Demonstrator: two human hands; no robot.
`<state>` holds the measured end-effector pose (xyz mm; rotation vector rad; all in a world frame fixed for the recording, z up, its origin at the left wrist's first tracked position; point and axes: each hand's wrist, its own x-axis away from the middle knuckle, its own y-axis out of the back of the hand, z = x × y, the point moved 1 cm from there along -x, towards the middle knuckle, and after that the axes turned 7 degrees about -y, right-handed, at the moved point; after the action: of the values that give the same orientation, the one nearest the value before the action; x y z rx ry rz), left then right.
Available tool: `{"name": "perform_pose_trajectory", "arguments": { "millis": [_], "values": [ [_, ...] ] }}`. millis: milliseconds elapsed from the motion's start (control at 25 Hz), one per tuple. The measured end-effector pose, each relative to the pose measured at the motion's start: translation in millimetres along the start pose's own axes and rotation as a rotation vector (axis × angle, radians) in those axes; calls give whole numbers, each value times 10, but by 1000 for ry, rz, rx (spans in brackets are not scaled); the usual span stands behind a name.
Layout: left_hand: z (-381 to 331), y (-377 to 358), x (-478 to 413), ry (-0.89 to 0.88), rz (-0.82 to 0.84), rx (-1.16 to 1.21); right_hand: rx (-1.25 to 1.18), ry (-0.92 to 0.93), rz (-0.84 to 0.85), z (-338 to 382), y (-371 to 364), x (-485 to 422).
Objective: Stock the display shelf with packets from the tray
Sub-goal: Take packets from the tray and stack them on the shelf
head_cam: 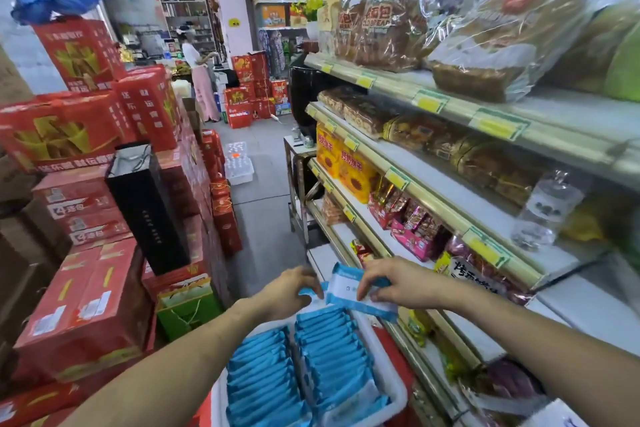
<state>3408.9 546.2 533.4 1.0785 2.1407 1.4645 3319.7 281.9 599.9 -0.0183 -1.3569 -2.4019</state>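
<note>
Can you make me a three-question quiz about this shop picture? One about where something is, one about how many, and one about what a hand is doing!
1. Where is the white plastic tray of blue foil packets?
A. On the top shelf
B. On the red boxes
C. Low in front of the person, beside the metal display shelf

2. How many rows of packets fill the tray?
A. Two
B. One
C. Five

3. What is the right grip, the person's right hand, doing?
A. Hanging empty
B. Pinching a blue-and-white packet
C. Pressing the floor

1 C: the tray sits low before the person, next to the shelf's rails.
2 A: two side-by-side rows show.
3 B: its fingers hold the packet above the tray.
</note>
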Motion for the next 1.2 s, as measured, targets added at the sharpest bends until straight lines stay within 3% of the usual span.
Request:
{"name": "perform_pose_trajectory", "arguments": {
  "millis": [120,400,640,920,1200],
  "values": [
    [-23,-113,-216,-42,102,-43,-24,-73,22,-150,201,281],
    [-10,-360,-315,-79,99,-151,-53,-174,-21,-422,430,781],
    [-368,723,-314,-154,68,-29,152,-149,-46,-288,975,1005],
    [-1849,2299,-515,-423,-21,98,315,-123,-216,304,2267,1608],
    [-3761,2849,-1087,-769,21,86,257,-318,-410,276,3190,3251]
  ]
}}
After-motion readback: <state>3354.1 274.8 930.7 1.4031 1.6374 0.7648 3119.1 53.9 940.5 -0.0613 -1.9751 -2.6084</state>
